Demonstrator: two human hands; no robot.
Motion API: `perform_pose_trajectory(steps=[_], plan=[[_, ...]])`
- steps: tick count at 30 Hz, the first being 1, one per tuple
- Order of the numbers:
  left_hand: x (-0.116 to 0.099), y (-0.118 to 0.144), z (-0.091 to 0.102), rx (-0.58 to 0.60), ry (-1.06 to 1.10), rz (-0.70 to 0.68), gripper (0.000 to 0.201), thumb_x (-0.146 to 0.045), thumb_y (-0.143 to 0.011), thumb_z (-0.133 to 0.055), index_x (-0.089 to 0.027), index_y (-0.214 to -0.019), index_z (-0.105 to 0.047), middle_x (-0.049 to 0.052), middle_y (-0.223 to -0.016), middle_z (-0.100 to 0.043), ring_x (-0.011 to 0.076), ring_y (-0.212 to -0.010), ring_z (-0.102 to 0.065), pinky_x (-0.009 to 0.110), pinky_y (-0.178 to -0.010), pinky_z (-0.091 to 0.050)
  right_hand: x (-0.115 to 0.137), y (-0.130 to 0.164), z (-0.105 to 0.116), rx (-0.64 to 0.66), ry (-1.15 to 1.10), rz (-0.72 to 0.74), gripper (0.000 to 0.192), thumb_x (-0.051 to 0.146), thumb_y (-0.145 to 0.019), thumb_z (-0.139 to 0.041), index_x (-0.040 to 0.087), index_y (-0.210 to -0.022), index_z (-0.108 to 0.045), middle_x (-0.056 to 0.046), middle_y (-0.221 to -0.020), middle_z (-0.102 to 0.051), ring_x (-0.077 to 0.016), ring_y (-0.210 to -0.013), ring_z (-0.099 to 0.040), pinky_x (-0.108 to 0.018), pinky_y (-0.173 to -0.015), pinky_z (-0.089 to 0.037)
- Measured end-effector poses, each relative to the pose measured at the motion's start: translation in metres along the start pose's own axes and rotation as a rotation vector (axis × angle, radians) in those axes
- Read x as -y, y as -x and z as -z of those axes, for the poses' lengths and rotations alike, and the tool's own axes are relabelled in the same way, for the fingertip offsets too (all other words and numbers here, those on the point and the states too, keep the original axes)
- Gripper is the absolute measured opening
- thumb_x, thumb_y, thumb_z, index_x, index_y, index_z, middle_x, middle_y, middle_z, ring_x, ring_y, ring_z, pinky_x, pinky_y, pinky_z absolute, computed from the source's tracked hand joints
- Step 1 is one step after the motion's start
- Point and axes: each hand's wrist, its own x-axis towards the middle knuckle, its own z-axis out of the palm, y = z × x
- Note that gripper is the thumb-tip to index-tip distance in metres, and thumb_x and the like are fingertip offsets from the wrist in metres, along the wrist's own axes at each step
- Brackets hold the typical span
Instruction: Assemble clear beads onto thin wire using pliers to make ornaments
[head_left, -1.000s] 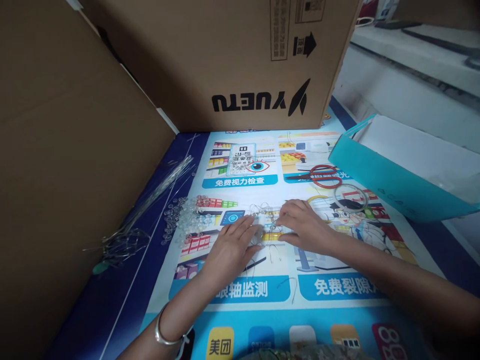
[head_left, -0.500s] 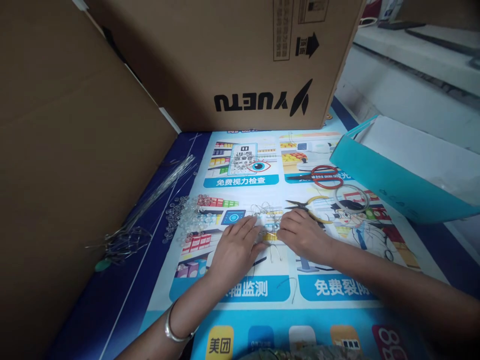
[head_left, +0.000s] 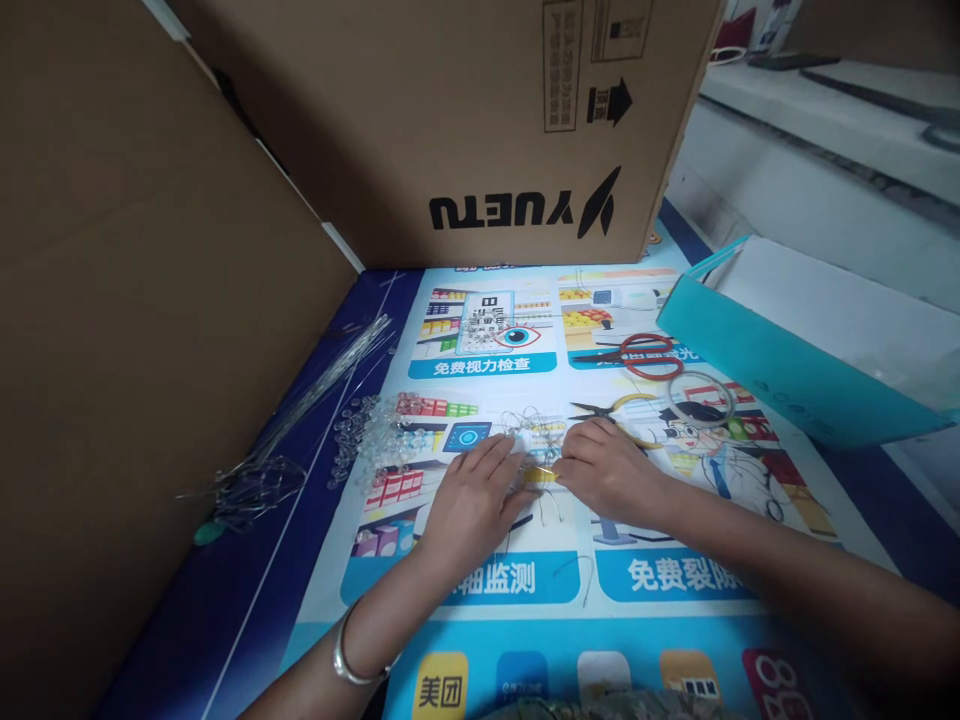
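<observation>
Two hands: left hand [head_left: 469, 500] and right hand [head_left: 611, 470] pinch one thin tangled metal wire piece [head_left: 536, 448]; fingers nearly closed. Far right: one red-handled scissors [head_left: 637, 354], one yellow-handled pliers [head_left: 619, 412].

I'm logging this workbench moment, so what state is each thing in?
left hand: palm down on thin wires
right hand: fingers curled on the same wires
red scissors: lying flat, closed
pliers: lying flat, untouched
clear beads: loose pile
wire bundle: lying along cardboard
teal bag: lying on its side
</observation>
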Motion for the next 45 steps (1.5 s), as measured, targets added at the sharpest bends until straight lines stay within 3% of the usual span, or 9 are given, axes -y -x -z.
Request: perform_pose_trajectory(steps=[5, 8, 13, 16, 20, 23, 27, 35, 45], plan=[[0.001, -0.001, 0.003, -0.007, 0.015, -0.023, 0.045, -0.039, -0.086, -0.049, -0.020, -0.127, -0.046, 0.009, -0.131, -0.049, 0.0275, -0.124, -0.040, 0.047, -0.096, -0.039, -0.006, 0.000, 0.015, 0.010, -0.018, -0.016, 0.021, 0.026, -0.088, -0.044, 0.020, -0.096, -0.062, -0.007, -0.092, -0.060, -0.0216, -0.095, -0.045, -0.039, -0.085, -0.032], [0.011, 0.000, 0.015, -0.024, 0.023, -0.031, 0.045, -0.039, -0.084, -0.052, -0.022, -0.125, -0.047, 0.009, -0.130, -0.050, 0.0277, -0.123, -0.041, 0.047, -0.096, -0.040, -0.018, 0.002, 0.029, 0.041, 0.032, -0.120, 0.026, 0.032, -0.086, -0.048, 0.021, -0.107, -0.059, -0.009, -0.107, -0.057, -0.0249, -0.105, -0.043, -0.042, -0.088, -0.032], [0.050, 0.011, 0.043, -0.114, 0.050, 0.101, 0.031, -0.037, -0.087, -0.048, -0.021, -0.111, -0.058, 0.008, -0.114, -0.061, 0.0237, -0.107, -0.055, 0.040, -0.090, -0.045, -0.049, 0.016, 0.039, 0.168, 0.192, -0.300, 0.065, 0.054, -0.071, -0.059, 0.022, -0.125, -0.047, -0.015, -0.131, -0.042, -0.0377, -0.117, -0.035, -0.053, -0.091, -0.031], [0.071, 0.019, 0.054, -0.044, 0.070, 0.199, 0.030, -0.039, -0.088, -0.044, -0.021, -0.104, -0.062, 0.007, -0.106, -0.065, 0.0215, -0.098, -0.059, 0.035, -0.086, -0.047, -0.061, 0.024, 0.039, 0.284, 0.223, -0.304, 0.063, 0.054, -0.075, -0.054, 0.021, -0.128, -0.045, -0.016, -0.128, -0.045, -0.0371, -0.115, -0.039, -0.051, -0.089, -0.035], [0.082, 0.024, 0.062, 0.185, 0.042, 0.248, 0.031, -0.041, -0.088, -0.040, -0.024, -0.103, -0.062, 0.004, -0.105, -0.066, 0.0207, -0.091, -0.061, 0.029, -0.079, -0.047, -0.065, 0.023, 0.036, 0.319, 0.262, -0.278, 0.046, 0.041, -0.085, -0.043, 0.022, -0.127, -0.045, -0.013, -0.124, -0.049, -0.0325, -0.115, -0.042, -0.046, -0.089, -0.037], [0.085, 0.024, 0.066, 0.310, 0.030, 0.234, 0.029, -0.038, -0.088, -0.039, -0.026, -0.100, -0.062, 0.002, -0.100, -0.067, 0.0195, -0.087, -0.061, 0.027, -0.076, -0.045, -0.064, 0.020, 0.034, 0.325, 0.314, -0.269, 0.041, 0.034, -0.087, -0.038, 0.021, -0.125, -0.046, -0.014, -0.119, -0.052, -0.0309, -0.111, -0.045, -0.043, -0.087, -0.038], [0.082, 0.024, 0.070, 0.383, 0.014, 0.230, 0.027, -0.034, -0.088, -0.038, -0.026, -0.092, -0.064, 0.002, -0.090, -0.067, 0.0183, -0.080, -0.061, 0.026, -0.072, -0.043, -0.062, 0.019, 0.028, 0.326, 0.411, -0.258, 0.038, 0.025, -0.088, -0.033, 0.017, -0.122, -0.049, -0.016, -0.108, -0.056, -0.0297, -0.100, -0.050, -0.042, -0.081, -0.039], [0.063, 0.021, 0.064, 0.407, -0.027, 0.232, 0.025, -0.034, -0.085, -0.042, -0.022, -0.084, -0.063, 0.004, -0.083, -0.064, 0.0182, -0.077, -0.059, 0.023, -0.062, -0.039, -0.067, 0.017, 0.016, 0.277, 0.499, -0.219, 0.040, 0.016, -0.085, -0.035, 0.013, -0.122, -0.048, -0.017, -0.108, -0.054, -0.0301, -0.100, -0.048, -0.040, -0.080, -0.038], [0.066, 0.024, 0.076, 0.443, -0.032, 0.204, 0.023, -0.026, -0.086, -0.040, -0.021, -0.078, -0.060, 0.003, -0.079, -0.061, 0.0165, -0.073, -0.057, 0.024, -0.061, -0.035, -0.073, 0.012, 0.008, 0.250, 0.511, -0.205, 0.038, 0.014, -0.085, -0.033, 0.008, -0.119, -0.049, -0.018, -0.097, -0.056, -0.0282, -0.093, -0.049, -0.041, -0.079, -0.037]])
